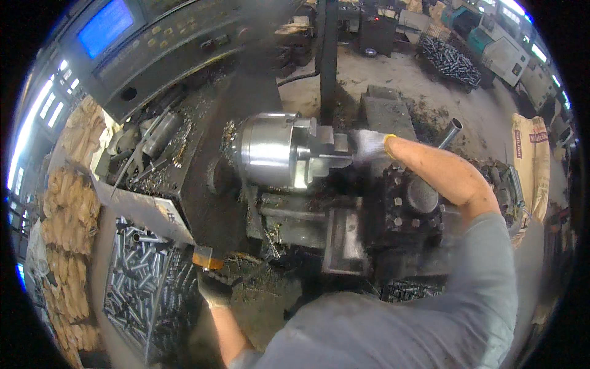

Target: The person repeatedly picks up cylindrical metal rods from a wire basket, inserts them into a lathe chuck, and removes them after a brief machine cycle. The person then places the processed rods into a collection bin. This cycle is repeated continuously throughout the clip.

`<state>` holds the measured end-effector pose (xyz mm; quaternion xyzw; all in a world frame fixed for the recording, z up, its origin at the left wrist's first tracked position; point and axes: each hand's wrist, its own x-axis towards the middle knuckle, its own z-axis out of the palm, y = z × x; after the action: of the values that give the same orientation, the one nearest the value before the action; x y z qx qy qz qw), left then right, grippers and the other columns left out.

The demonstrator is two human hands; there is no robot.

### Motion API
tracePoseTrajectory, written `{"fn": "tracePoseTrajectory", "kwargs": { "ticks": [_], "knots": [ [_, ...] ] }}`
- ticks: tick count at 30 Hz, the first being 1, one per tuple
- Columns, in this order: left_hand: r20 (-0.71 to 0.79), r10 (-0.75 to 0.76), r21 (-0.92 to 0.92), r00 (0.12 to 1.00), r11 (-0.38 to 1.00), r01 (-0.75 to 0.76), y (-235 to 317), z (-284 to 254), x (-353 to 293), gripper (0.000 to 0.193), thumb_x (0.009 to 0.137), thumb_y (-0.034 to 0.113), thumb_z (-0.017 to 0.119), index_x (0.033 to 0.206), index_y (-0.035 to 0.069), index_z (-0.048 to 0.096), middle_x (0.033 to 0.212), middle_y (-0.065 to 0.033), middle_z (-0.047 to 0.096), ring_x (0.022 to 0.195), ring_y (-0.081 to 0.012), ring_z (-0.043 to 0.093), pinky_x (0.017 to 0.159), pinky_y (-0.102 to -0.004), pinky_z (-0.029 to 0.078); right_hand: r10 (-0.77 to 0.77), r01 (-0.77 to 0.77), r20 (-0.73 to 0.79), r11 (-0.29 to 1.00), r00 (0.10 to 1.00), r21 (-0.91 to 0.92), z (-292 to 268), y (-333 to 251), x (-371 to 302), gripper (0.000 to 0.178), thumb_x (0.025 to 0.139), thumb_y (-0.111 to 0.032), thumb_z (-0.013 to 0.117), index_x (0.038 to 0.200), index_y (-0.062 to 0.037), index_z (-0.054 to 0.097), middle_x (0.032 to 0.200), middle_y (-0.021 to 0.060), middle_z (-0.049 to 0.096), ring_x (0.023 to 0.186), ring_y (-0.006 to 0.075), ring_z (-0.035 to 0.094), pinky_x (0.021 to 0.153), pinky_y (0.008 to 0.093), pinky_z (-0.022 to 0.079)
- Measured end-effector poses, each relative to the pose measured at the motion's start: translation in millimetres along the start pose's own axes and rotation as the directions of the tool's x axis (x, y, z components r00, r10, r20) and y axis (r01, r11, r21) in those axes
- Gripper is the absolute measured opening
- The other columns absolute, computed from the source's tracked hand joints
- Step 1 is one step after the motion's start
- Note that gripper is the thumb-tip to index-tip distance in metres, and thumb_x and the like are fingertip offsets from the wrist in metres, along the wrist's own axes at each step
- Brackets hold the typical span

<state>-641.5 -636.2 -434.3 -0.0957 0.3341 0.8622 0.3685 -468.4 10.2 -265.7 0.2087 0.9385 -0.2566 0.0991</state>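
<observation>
A shiny lathe chuck (268, 150) with stepped jaws (329, 147) sits in the middle of the machine. My right hand (370, 146), in a pale work glove, reaches across to the right end of the jaws; blur and the angle hide its fingers. Low on the left is my left hand (215, 289), in a dark-stained glove, seemingly closed around a short stem. Just above it is a small block (208, 258), grey on top and orange below, whose kind I cannot make out. The dark tool post (413, 200) stands below my right forearm.
Many metal tubes fill a bin (161, 301) at lower left. A control panel (153, 46) with a blue screen overhangs the far left. Metal chips cling around the lathe bed (289, 215). An upright tube (452, 132) and a paper sack (531, 160) stand at right.
</observation>
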Motion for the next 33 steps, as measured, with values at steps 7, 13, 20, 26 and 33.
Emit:
{"fn": "tracePoseTrajectory", "kwargs": {
  "ticks": [7, 13, 20, 26, 33],
  "knots": [
    [-0.194, 0.211, 0.377, 0.958, 0.918, -0.126, 4, -26, 27, 0.026, 0.105, 0.039, 0.054, 0.106, 0.017, 0.066, 0.087, 0.0026, 0.058, 0.079, -0.0154, 0.053, 0.075, -0.0374, 0.042, 0.043, -0.040, 0.027, 0.992, 0.999, -0.117, -24, -30, -27, 0.084, 0.072, -0.036, 0.083, 0.144, -0.0035, 0.056, 0.122, 0.0212, 0.073, 0.108, 0.0348, 0.071, 0.093, 0.0435, 0.057],
    [-0.268, 0.688, 0.907, 0.675, 0.416, -0.064, 4, 28, -11, 0.048, 0.104, 0.031, 0.061, 0.137, -0.004, 0.057, 0.131, -0.0183, 0.065, 0.117, -0.0315, 0.063, 0.099, -0.0393, 0.048, 0.166, 0.019, -0.628, 0.961, 0.760, 0.276, -27, -105, -188, 0.043, 0.094, -0.020, 0.066, 0.133, -0.0020, 0.065, 0.109, 0.0161, 0.076, 0.091, 0.0232, 0.072, 0.087, 0.0367, 0.056],
    [0.886, 0.400, 0.461, 0.234, -0.717, -0.522, 27, 297, 2, 0.038, 0.092, 0.005, 0.065, 0.129, -0.004, 0.061, 0.112, -0.0256, 0.067, 0.104, -0.0451, 0.064, 0.093, -0.0502, 0.051, 0.005, 0.292, -0.647, 0.890, 0.763, 0.351, 103, -159, -302, 0.025, 0.083, -0.001, 0.073, 0.109, -0.0002, 0.076, 0.102, 0.0125, 0.079, 0.095, 0.0222, 0.076, 0.086, 0.0360, 0.059],
    [0.726, 0.450, 0.625, 0.520, -0.747, -0.226, 52, 507, 142, 0.084, 0.099, 0.026, 0.061, 0.166, 0.007, 0.013, 0.126, -0.0298, 0.068, 0.106, -0.0454, 0.071, 0.091, -0.0534, 0.057, 0.058, 0.235, -0.447, 0.786, 0.893, 0.571, 170, -140, -292, 0.029, 0.089, -0.012, 0.077, 0.117, -0.0033, 0.076, 0.107, 0.0149, 0.078, 0.089, 0.0189, 0.075, 0.083, 0.0337, 0.060],
    [0.845, 0.442, 0.534, 0.300, -0.715, -0.451, 9, 487, 125, 0.069, 0.098, 0.025, 0.063, 0.158, 0.003, 0.037, 0.131, -0.0274, 0.067, 0.115, -0.0434, 0.069, 0.098, -0.0494, 0.056, 0.057, 0.108, -0.212, 0.717, 0.976, 0.689, 214, -112, -297, 0.035, 0.090, -0.016, 0.077, 0.124, -0.0069, 0.074, 0.109, 0.0156, 0.078, 0.095, 0.0214, 0.076, 0.087, 0.0354, 0.060]
  ]
}}
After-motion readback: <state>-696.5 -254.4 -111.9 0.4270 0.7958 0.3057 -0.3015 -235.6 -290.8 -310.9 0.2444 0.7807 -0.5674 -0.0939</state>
